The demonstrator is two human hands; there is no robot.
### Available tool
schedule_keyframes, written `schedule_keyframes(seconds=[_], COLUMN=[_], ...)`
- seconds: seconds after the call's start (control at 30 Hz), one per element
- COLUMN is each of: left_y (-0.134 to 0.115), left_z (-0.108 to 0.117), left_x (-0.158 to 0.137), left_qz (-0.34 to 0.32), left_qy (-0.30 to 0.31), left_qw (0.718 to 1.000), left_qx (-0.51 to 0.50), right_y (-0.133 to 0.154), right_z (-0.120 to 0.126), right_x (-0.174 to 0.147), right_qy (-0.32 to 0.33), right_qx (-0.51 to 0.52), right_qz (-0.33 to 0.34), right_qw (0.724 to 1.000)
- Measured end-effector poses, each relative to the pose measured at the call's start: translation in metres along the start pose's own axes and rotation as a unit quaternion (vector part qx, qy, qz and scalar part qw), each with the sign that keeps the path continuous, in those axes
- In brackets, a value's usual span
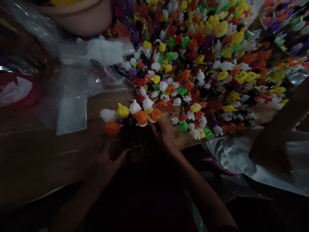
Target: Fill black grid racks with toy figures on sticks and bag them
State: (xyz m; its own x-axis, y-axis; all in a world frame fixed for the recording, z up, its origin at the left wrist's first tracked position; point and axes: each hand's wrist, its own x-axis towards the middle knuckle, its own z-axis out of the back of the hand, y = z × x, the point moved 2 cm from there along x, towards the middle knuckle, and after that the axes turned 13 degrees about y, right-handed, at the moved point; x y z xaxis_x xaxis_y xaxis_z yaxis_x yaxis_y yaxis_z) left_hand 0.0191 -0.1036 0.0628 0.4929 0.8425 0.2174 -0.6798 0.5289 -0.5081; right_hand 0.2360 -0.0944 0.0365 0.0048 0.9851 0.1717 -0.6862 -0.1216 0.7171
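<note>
In dim light, a dark slotted rack or basket [140, 148] sits between my hands at the table edge; its outline is hard to make out. Along its far side is a cluster of small plastic figure toys: an orange and white one [154, 115], another orange and white one [142, 118], a yellow one [123, 110], a white one [135, 106] and a plain orange one [112, 128]. My left hand [105, 162] lies open left of the rack, thumb stretched toward it. My right hand [164, 133] is at its right side, fingers apart just below the nearest orange toy; whether they touch it is unclear.
A large pile of colourful toys [183, 74] covers the table's far right. Clear plastic bags [72, 96] lie at left, below a pinkish tub [89, 16]. A red container [19, 93] stands far left. Another person's arm [277, 135] reaches in at right, above white sacking [238, 148].
</note>
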Motion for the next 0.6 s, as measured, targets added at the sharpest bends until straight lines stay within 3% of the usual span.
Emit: schedule_keyframes(seconds=[0.1,0.2,0.37,0.47,0.6], left_y=[0.011,0.013,0.011,0.010,0.009], left_z=[-0.012,-0.021,-0.024,-0.024,-0.025], left_x=[-0.010,-0.001,0.018,0.025,0.027], left_qz=[0.003,0.002,-0.009,-0.009,0.004], left_qy=[-0.021,-0.010,-0.015,-0.018,0.010], left_qw=[0.997,0.996,0.996,0.994,0.990], left_qx=[0.072,0.085,0.092,0.108,0.142], right_y=[0.006,0.007,-0.012,-0.026,-0.040], right_z=[0.012,0.046,0.103,0.108,0.099], right_x=[-0.002,-0.008,0.017,0.039,0.045], right_qy=[0.006,-0.005,0.034,0.087,0.067], right_qx=[-0.026,-0.079,-0.272,-0.328,-0.313], right_qz=[0.013,0.021,-0.066,-0.105,-0.032], right_qw=[1.000,0.997,0.959,0.935,0.947])
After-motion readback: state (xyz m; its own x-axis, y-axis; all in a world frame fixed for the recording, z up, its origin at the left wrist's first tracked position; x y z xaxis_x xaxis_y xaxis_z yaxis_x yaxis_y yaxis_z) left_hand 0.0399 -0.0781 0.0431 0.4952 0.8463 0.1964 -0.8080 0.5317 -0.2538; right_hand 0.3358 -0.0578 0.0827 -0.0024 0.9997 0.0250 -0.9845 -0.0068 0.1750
